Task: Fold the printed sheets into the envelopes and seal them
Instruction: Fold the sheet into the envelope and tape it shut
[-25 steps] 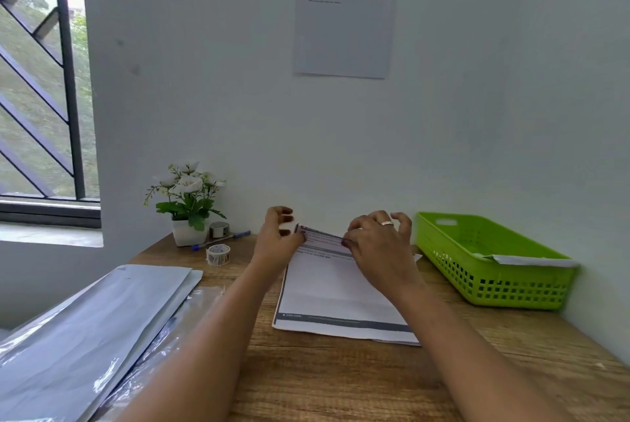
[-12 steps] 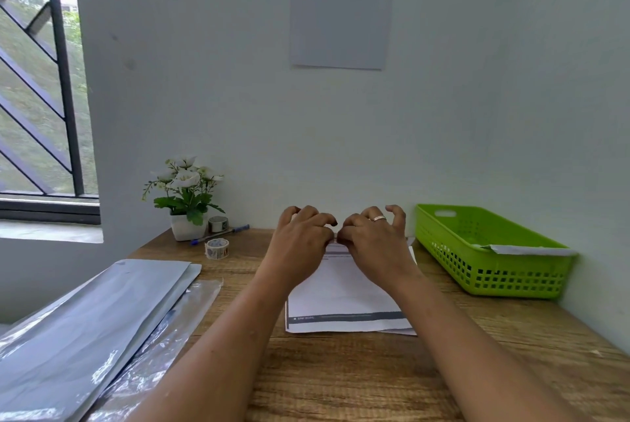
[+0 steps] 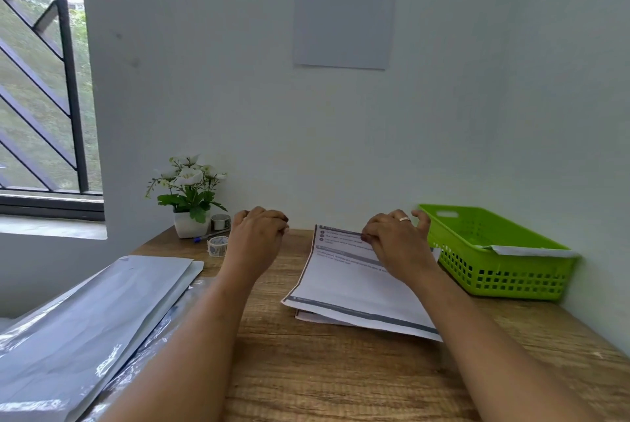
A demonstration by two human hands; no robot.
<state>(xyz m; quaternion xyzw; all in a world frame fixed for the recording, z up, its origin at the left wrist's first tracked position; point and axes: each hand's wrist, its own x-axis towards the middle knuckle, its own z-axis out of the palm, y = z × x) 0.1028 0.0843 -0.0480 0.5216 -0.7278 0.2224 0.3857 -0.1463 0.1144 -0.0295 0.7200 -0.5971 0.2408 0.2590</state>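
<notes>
A printed sheet (image 3: 354,288) lies on the wooden desk (image 3: 341,380), right of centre, with a second paper layer showing under its near edge. My right hand (image 3: 397,241) sits on the sheet's far end, its curled fingertips on the printed lines and its thumb stretched toward the basket. My left hand (image 3: 257,237) is off the sheet to the left, fingers curled and holding nothing. A stack of grey envelopes (image 3: 92,316) lies at the desk's left edge, on clear plastic wrap.
A green plastic basket (image 3: 504,251) with a white envelope (image 3: 531,251) lying across its rim stands at the right against the wall. At the back left are a potted white flower (image 3: 189,196), two tape rolls (image 3: 218,246) and a blue pen (image 3: 208,237).
Both hands met at the middle of the sheet's far end half a second ago. They have slid apart: the left hand has left the paper, the right stays on it.
</notes>
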